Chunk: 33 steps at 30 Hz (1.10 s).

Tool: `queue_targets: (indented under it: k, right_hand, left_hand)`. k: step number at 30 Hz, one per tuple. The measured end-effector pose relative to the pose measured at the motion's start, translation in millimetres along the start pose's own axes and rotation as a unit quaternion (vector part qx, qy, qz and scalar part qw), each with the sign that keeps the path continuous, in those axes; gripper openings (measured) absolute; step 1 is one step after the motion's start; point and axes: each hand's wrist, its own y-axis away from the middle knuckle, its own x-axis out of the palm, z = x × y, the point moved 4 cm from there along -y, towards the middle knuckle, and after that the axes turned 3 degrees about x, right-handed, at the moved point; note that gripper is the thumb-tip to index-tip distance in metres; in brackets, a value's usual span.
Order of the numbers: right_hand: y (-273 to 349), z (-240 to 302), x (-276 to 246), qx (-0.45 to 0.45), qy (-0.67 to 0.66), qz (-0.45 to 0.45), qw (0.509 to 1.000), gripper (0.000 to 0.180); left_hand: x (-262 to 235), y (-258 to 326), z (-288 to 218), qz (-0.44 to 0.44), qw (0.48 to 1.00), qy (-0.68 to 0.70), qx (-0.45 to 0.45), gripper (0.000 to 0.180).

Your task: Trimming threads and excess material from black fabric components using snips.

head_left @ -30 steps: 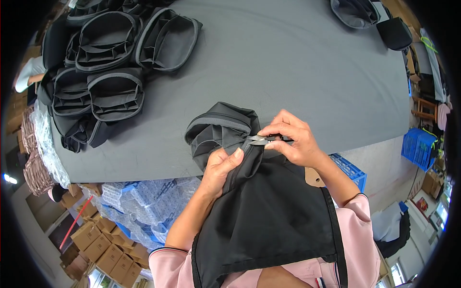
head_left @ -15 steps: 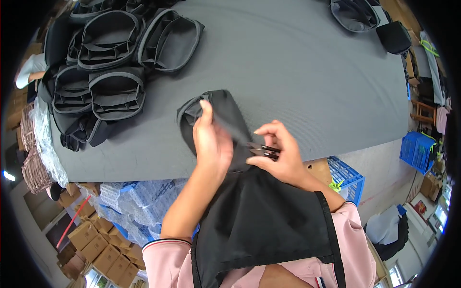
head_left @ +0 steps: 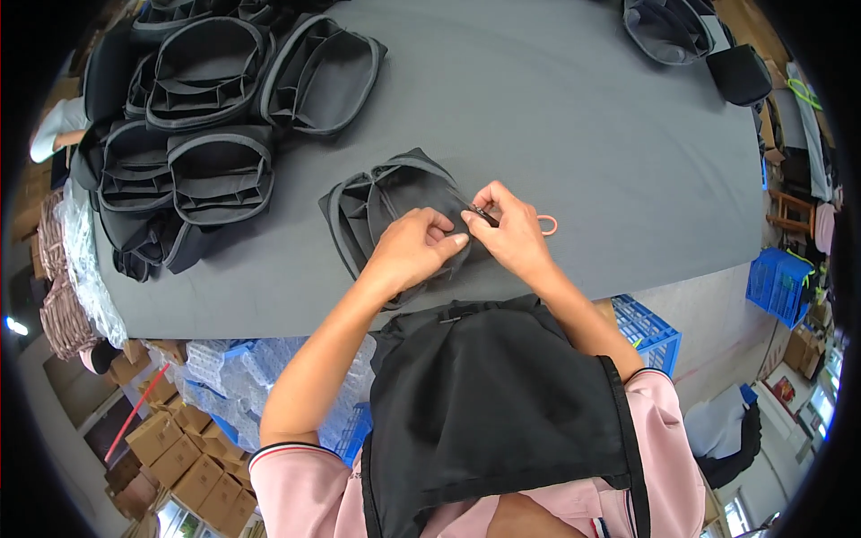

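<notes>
Seemingly, the handwork is unfinished, how much remains unclear: the open black fabric bag (head_left: 414,190) lies on the flat grey table (head_left: 556,125) beneath the curled left hand (head_left: 414,244), hold indistinct, while the right hand (head_left: 513,231) grips small black snips (head_left: 486,216).

A workshop for soft goods: near-identical black compartmented pouches (head_left: 220,184) crowd the far left of a broad grey-covered table (head_left: 574,117). Stacked cardboard boxes (head_left: 199,486) stand at near left, close to clear plastic wrapping (head_left: 278,381), while a blue crate (head_left: 776,289) sits on the pale floor (head_left: 713,309) to the right. At the near edge, a person wears a black apron (head_left: 502,394) and holds small snips (head_left: 485,216) in the right hand (head_left: 509,231); another person's pale sleeve (head_left: 65,118) shows at far left.
</notes>
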Motion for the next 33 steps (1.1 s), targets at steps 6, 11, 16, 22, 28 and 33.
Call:
queue_targets:
  k: [6,11,16,22,28,33]
  right_hand:
    - [-14.5,23.6,4.5,-0.04,-0.095,0.025,0.994,0.014]
    - [-23.3,11.7,9.9,-0.047,-0.078,0.051,0.995,0.013]
    - [-2.7,19.6,-11.3,-0.149,-0.033,-0.135,0.979,0.022]
    - [49.5,-14.7,-12.8,-0.13,0.057,-0.077,0.987,0.02]
    - [55.1,-13.9,-9.7,-0.209,0.082,-0.06,0.973,0.022]
    - [51.7,-10.1,-5.2,-0.29,0.165,-0.077,0.94,0.026]
  left_hand:
    - [-13.7,-2.1,-11.4,0.094,0.993,-0.058,-0.034,0.05]
    - [18.7,-5.5,5.9,-0.068,0.993,0.09,-0.043,0.036]
    - [16.8,-8.9,22.1,-0.095,0.976,0.191,-0.036,0.029]
    - [13.2,-5.2,22.8,-0.116,0.935,0.336,-0.004,0.024]
    - [10.8,-2.8,17.5,-0.122,0.937,0.327,-0.01,0.024]
    - [13.7,-4.7,20.4,-0.123,0.941,0.314,-0.014,0.024]
